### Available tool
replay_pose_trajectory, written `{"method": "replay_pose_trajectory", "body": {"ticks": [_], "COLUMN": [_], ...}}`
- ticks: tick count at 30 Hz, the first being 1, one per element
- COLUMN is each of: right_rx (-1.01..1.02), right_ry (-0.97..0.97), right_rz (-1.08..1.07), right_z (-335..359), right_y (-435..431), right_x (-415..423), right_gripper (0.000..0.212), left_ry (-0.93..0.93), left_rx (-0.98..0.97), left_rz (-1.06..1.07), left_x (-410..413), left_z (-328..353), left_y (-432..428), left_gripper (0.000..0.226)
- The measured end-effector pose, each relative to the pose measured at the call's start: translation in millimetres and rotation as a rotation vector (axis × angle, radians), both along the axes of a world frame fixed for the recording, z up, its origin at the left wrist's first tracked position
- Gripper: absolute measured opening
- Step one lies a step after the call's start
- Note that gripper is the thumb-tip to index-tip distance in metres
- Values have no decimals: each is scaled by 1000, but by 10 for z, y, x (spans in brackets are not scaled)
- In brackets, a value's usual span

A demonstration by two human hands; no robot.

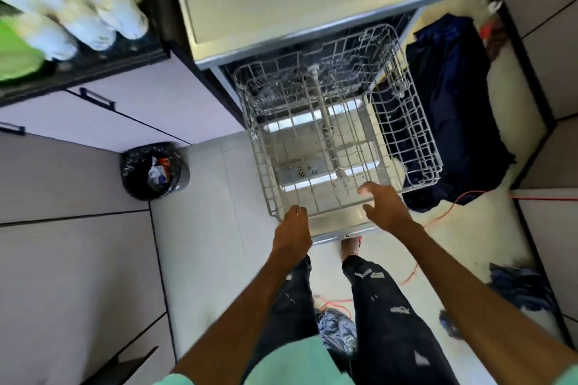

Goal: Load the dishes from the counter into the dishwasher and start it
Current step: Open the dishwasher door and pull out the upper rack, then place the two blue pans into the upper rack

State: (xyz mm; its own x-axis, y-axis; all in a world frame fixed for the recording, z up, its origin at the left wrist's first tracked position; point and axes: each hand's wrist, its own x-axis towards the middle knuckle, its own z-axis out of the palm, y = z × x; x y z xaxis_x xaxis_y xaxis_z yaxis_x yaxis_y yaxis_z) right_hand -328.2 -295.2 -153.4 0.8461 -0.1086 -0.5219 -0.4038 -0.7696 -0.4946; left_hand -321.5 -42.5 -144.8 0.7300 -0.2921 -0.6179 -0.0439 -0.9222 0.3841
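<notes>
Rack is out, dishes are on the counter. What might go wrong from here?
1. The orange cord loops across the floor where the person stands; it might trip someone carrying dishes.
2. The open dishwasher door juts out low, with a foot right under its edge; easy to bump.
3. Only the left hand grips the rack; the right hand is open, so a pull may skew it.

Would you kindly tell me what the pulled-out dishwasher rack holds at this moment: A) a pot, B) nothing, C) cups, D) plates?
B: the rack is bare wire, with the open door showing through it, while the white dishes stand on the counter.
</notes>
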Motion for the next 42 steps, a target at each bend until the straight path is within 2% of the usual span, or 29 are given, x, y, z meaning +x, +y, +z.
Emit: {"method": "replay_pose_trajectory", "body": {"ticks": [6, 11, 15, 22, 32, 38, 42], "right_rx": [69, 88, 103, 130, 163, 146, 52], "right_ry": [-77, -68, 14, 56, 73, 44, 23], "right_rz": [-29, 78, 189, 323, 362, 280, 248], "right_z": [543, 744, 976, 1161, 1245, 1214, 1383], "right_y": [304, 488, 628, 967, 1745, 2532, 3172], "right_x": [1, 135, 331, 651, 1233, 1706, 2023], "right_gripper": [33, 26, 23, 12, 14, 8, 10], "left_ry": [-21, -102, -130, -75, -61, -55, -65], "left_rx": [-27, -37, -33, -75, -120, -166, -185], "left_rz": [185, 317, 423, 492, 453, 377, 325], "left_x": [-75, -162, -234, 0, 615, 1182, 1511], "left_z": [573, 862, 1028, 1150, 1176, 1119, 1170], "left_y": [514, 740, 723, 956, 1709, 2596, 3306], "left_gripper": [33, 26, 20, 19, 19, 21, 29]}}
